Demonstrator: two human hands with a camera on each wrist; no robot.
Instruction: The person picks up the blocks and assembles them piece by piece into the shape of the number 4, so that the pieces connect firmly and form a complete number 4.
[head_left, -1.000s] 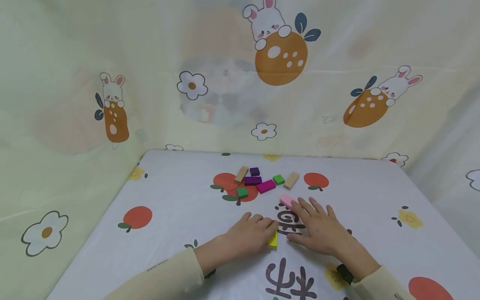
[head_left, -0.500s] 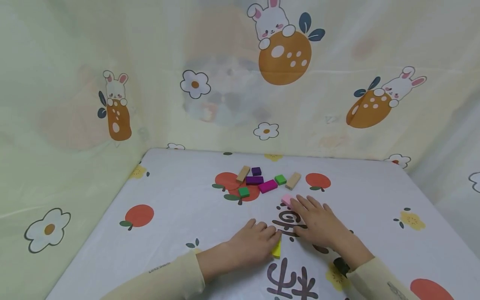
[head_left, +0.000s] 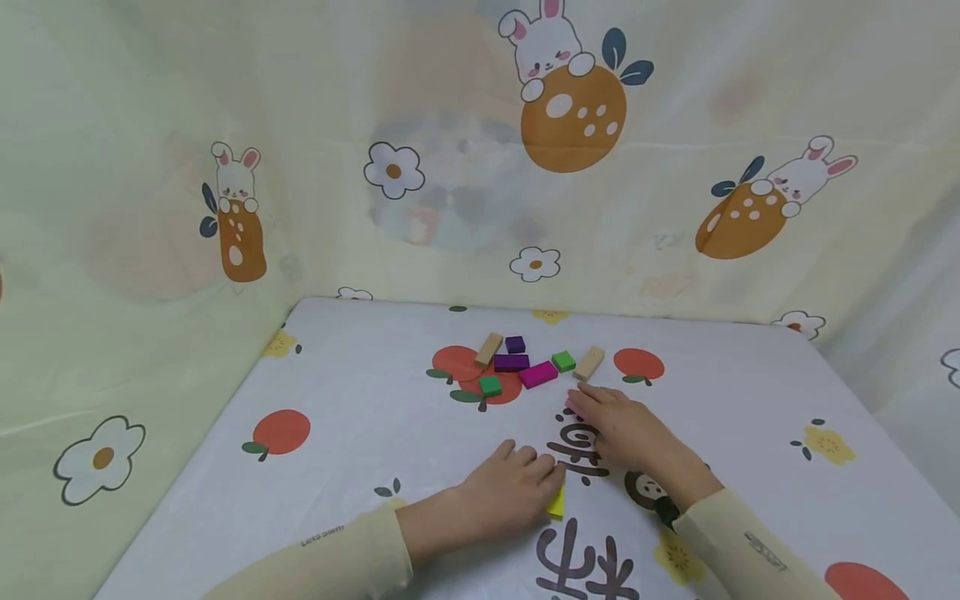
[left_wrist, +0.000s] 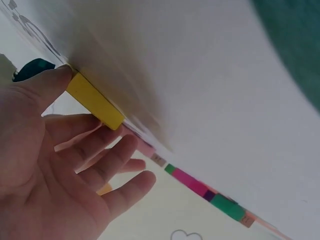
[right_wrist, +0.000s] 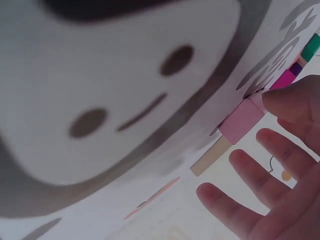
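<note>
In the head view my left hand (head_left: 510, 490) pinches a yellow block (head_left: 556, 504) low over the tablecloth. The left wrist view shows the thumb at one end of this yellow block (left_wrist: 95, 101) and the index finger by the other; the remaining fingers are loosely spread. My right hand (head_left: 633, 427) lies farther forward, with its thumb and index finger on a pink block (head_left: 572, 402). From the right wrist, the thumb presses this pink block (right_wrist: 242, 122) at one end, while the other fingers extend past it. Its far side is partly hidden.
Behind the hands lie two purple blocks (head_left: 512, 362), a magenta block (head_left: 537, 375), two green blocks (head_left: 490, 385) and two natural wood blocks (head_left: 589, 363). A printed cloth covers the table (head_left: 337, 375). Patterned curtains (head_left: 450, 208) enclose the back and sides.
My right hand's spread fingers have drawn together and closed on the pink block. The left hand has shifted slightly nearer to me with the yellow block. The other blocks lie as before.
</note>
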